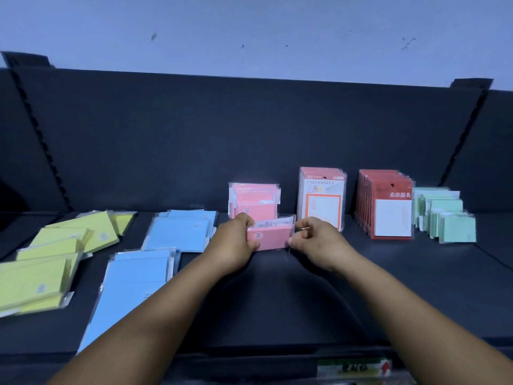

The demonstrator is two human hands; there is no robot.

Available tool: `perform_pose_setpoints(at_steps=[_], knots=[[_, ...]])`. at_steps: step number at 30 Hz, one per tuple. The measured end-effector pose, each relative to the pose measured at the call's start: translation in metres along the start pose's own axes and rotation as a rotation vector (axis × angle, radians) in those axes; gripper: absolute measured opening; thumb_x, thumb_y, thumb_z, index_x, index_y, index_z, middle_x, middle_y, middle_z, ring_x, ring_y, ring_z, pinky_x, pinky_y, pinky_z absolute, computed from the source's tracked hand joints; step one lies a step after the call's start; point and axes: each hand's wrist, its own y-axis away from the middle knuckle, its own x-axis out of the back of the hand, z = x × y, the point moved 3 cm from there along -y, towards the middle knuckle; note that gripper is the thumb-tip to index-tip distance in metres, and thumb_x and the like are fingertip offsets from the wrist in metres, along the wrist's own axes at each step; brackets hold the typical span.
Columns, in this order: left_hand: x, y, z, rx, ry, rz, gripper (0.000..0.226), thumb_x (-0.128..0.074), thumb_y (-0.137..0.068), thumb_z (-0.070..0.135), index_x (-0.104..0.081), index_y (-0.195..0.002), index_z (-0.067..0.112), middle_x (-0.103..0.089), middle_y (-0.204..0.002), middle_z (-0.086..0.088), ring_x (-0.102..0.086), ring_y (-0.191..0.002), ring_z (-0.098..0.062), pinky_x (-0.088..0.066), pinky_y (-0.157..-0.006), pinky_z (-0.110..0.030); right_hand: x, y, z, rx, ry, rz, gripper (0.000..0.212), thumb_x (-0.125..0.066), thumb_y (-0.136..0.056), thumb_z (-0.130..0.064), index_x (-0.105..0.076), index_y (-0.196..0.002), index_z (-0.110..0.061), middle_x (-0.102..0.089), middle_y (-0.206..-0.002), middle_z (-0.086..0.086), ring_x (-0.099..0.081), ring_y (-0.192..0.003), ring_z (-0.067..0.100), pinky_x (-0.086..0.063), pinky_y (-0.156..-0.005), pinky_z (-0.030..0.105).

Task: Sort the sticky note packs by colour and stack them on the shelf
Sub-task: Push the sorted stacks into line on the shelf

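Both hands are out over the dark shelf (277,295), and between them sits a small pink pack (270,237) in clear wrap, held upright just above the shelf surface, in front of the standing row of pink packs (254,202). The left hand (236,245) grips its left edge, thumb curled over the front; the right hand (316,240) pinches the right edge with curled fingers.

Look along the shelf: it's a deep, matte, near-black deck with a tall dark back panel (249,129) rising behind it, slotted uprights slanting at each side. Above that, a pale bluish wall (249,29) with a few dark marks.

Far left, yellow packs (50,262) lie flat in a loose, overlapping spread. Next to them, blue packs (155,259) lie flat too, some fanned. Right of the pink row stand orange-framed packs printed "UNIVERSITY" (322,201), then a row of red-backed packs (388,209), then mint-green packs (444,218) standing at the far right. A green and red price label (355,369) shows on the front lip.
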Motion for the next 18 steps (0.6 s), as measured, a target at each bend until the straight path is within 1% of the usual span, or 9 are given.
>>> perform_pose_setpoints(at_steps=[1, 2, 3, 6, 8, 11, 14, 16, 18], knots=[[-0.002, -0.001, -0.001, 0.013, -0.032, -0.001, 0.027, -0.062, -0.089, 0.022, -0.054, -0.113, 0.015, -0.064, -0.112, -0.007, -0.060, -0.101, -0.025, -0.045, -0.082, -0.029, -0.003, -0.001, -0.004, 0.007, 0.030, 0.025, 0.006, -0.066, -0.086, -0.019, -0.061, -0.089, -0.019, -0.066, -0.079, -0.004, -0.060, -0.077, 0.016, -0.048, -0.075, 0.028], [-0.003, -0.003, -0.001, 0.025, -0.060, 0.007, 0.026, -0.060, -0.090, 0.021, -0.055, -0.114, 0.012, -0.064, -0.114, -0.008, -0.059, -0.104, -0.027, -0.043, -0.081, -0.028, -0.004, -0.002, -0.007, 0.026, 0.073, 0.039, 0.009, -0.063, -0.087, -0.017, -0.058, -0.079, -0.018, -0.062, -0.074, -0.004, -0.057, -0.073, 0.017, -0.045, -0.070, 0.026], [-0.004, -0.005, -0.002, 0.040, -0.070, 0.023, 0.025, -0.058, -0.090, 0.020, -0.056, -0.114, 0.010, -0.063, -0.116, -0.009, -0.058, -0.105, -0.028, -0.043, -0.080, -0.028, -0.006, -0.003, -0.011, 0.038, 0.107, 0.048, 0.016, -0.062, -0.087, -0.017, -0.055, -0.073, -0.016, -0.058, -0.072, -0.002, -0.053, -0.071, 0.016, -0.042, -0.065, 0.025], [-0.004, -0.013, -0.006, 0.122, -0.039, 0.076, 0.027, -0.058, -0.090, 0.019, -0.057, -0.116, 0.009, -0.063, -0.117, -0.010, -0.059, -0.107, -0.029, -0.047, -0.086, -0.031, -0.012, -0.010, -0.016, 0.022, 0.113, 0.057, 0.020, -0.065, -0.086, -0.018, -0.054, -0.069, -0.015, -0.056, -0.068, -0.002, -0.050, -0.066, 0.015, -0.038, -0.057, 0.024], [-0.003, -0.019, -0.009, 0.166, -0.042, 0.100, 0.029, -0.058, -0.090, 0.018, -0.055, -0.117, 0.008, -0.064, -0.117, -0.011, -0.059, -0.107, -0.030, -0.048, -0.087, -0.034, -0.016, -0.017, -0.018, 0.007, 0.149, 0.066, 0.019, -0.067, -0.084, -0.019, -0.055, -0.070, -0.014, -0.056, -0.069, 0.000, -0.051, -0.067, 0.017, -0.038, -0.057, 0.025], [-0.002, -0.026, -0.010, 0.203, -0.060, 0.126, 0.033, -0.060, -0.089, 0.017, -0.050, -0.119, 0.006, -0.061, -0.117, -0.013, -0.059, -0.107, -0.032, -0.046, -0.083, -0.034, -0.020, -0.026, -0.023, -0.001, 0.240, 0.094, 0.020, -0.062, -0.084, -0.017, -0.050, -0.070, -0.014, -0.057, -0.077, 0.005, -0.052, -0.075, 0.021, -0.038, -0.063, 0.026], [-0.004, -0.033, -0.012, 0.216, -0.044, 0.139, 0.037, -0.062, -0.088, 0.016, -0.044, -0.119, 0.006, -0.058, -0.119, -0.014, -0.059, -0.106, -0.032, -0.047, -0.085, -0.037, -0.024, -0.033, -0.025, -0.020, 0.277, 0.103, 0.021, -0.061, -0.084, -0.019, -0.045, -0.071, -0.015, -0.056, -0.084, 0.004, -0.052, -0.081, 0.023, -0.039, -0.067, 0.027], [-0.004, -0.036, -0.013, 0.235, -0.003, 0.150, 0.038, -0.064, -0.087, 0.015, -0.042, -0.117, 0.006, -0.057, -0.119, -0.013, -0.058, -0.106, -0.032, -0.046, -0.083, -0.036, -0.025, -0.036, -0.025, -0.033, 0.270, 0.122, 0.019, -0.062, -0.084, -0.023, -0.046, -0.081, -0.014, -0.054, -0.086, 0.003, -0.051, -0.082, 0.023, -0.037, -0.068, 0.027], [-0.003, -0.037, -0.014, 0.253, -0.025, 0.146, 0.037, -0.064, -0.087, 0.017, -0.045, -0.116, 0.005, -0.058, -0.117, -0.013, -0.058, -0.106, -0.032, -0.043, -0.077, -0.033, -0.025, -0.040, -0.024, -0.035, 0.274, 0.139, 0.018, -0.061, -0.087, -0.024, -0.048, -0.089, -0.012, -0.054, -0.087, 0.003, -0.050, -0.082, 0.023, -0.036, -0.068, 0.027]])
